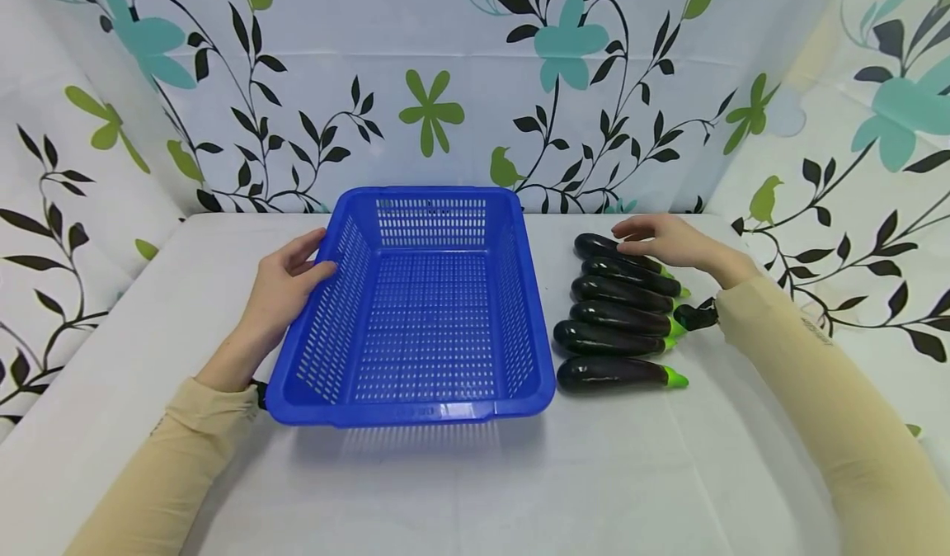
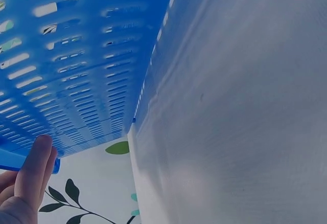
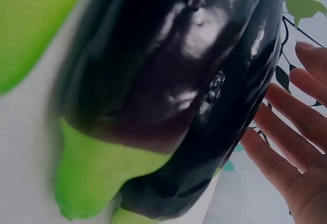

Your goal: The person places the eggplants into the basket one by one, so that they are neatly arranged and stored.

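Note:
A blue plastic basket point(image 1: 426, 412) with slotted walls stands in the middle of the table, nothing in it. My left hand point(image 1: 285, 284) holds its left rim, thumb on the edge and fingers along the outside. In the left wrist view, the fingers point(image 2: 34, 168) reach up beside the slotted wall point(image 2: 87, 75). Several dark eggplants with green stem ends lie in a row to the right of the basket; the nearest eggplant point(image 1: 612, 374) points its stem right. Over the farthest eggplant point(image 1: 594, 246) is my right hand point(image 1: 668, 241). Its fingers point(image 3: 291, 114) are spread beside the dark skin in the right wrist view.
A white cloth covers the table point(image 1: 445, 498). Behind it and at both sides hangs a white curtain point(image 1: 460, 36) with a leaf and flower print. Black straps show at both wrists.

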Motion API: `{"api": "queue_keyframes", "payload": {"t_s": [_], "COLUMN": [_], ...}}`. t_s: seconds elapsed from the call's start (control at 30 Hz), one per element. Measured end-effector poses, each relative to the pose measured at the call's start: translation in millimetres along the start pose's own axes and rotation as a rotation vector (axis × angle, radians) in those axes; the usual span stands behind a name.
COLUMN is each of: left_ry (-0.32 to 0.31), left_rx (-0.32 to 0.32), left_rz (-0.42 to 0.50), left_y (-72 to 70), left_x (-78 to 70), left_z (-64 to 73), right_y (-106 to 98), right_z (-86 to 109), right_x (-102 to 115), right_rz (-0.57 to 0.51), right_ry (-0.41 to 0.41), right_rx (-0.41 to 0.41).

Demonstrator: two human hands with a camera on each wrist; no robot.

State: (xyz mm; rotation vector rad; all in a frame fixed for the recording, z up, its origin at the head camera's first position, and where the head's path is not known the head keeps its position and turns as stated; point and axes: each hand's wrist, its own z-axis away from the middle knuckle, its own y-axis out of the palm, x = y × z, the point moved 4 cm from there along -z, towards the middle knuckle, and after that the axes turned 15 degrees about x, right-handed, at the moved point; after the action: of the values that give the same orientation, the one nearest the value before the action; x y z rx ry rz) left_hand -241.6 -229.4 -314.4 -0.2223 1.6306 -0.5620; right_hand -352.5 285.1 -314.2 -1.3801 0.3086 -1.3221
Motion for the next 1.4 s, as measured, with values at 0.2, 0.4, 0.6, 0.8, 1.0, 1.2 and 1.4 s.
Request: {"api": "queue_keyframes", "payload": {"t_s": [0.2, 0.4, 0.6, 0.8, 1.0, 1.2, 1.4], "left_ry": [-0.016, -0.017, -0.019, -0.021, -0.017, -0.02, -0.02], "left_rx": [-0.005, -0.003, 0.0, -0.005, -0.007, -0.003, -0.005], "left_rz": [0.042, 0.101, 0.138, 0.137, 0.144, 0.14, 0.135], "left_y": [1.8, 2.2, 2.9, 3.0, 3.2, 3.2, 3.2], "left_x": [0.4, 2.9, 5.5, 6.4, 5.8, 5.9, 4.7], "left_z": [0.1, -0.1, -0.1, 0.2, 0.8, 1.7, 1.3], "right_y": [1, 3, 6, 8, 8, 8, 4], "right_z": [-7.7, -14.3, -19.4, -24.3, -25.6, -22.1, -21.4], "right_x": [-3, -4, -6, -10, -10, -3, -2], "right_rz": [-0.045, -0.057, -0.061, -0.058, -0.059, -0.055, -0.029], "right_ry": [0.01, 0.008, -0.002, 0.007, 0.021, 0.021, 0.02], "right_rx": [0.064, 0.109, 0.133, 0.138, 0.141, 0.151, 0.137]}}
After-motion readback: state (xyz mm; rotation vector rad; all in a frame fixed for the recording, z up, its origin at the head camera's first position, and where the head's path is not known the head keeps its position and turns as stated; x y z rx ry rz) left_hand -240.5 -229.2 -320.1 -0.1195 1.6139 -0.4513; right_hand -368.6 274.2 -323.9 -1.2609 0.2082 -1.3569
